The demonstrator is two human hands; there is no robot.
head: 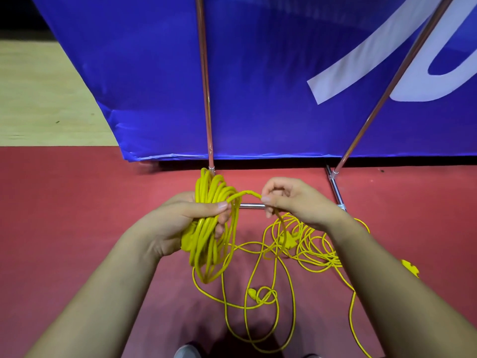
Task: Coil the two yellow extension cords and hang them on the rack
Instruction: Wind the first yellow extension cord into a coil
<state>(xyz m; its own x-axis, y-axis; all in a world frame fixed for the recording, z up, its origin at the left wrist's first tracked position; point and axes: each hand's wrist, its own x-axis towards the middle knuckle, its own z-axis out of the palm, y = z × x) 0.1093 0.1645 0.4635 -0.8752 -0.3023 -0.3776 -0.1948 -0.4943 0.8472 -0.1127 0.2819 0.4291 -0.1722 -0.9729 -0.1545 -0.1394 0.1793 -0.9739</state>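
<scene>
My left hand grips a thick coil of yellow extension cord, several loops hanging below the palm. My right hand pinches the free strand of that same cord just right of the coil, thumb and fingers closed on it. The rest of the cord trails down to the red floor in loose loops. A second tangle of yellow cord with a plug lies on the floor under my right wrist. The rack's metal uprights rise just behind the coil.
A blue banner hangs behind the rack, down to the floor. The rack's low crossbar and right foot bar sit on the red floor. A yellow plug end lies at right. Shoe tips show at the bottom.
</scene>
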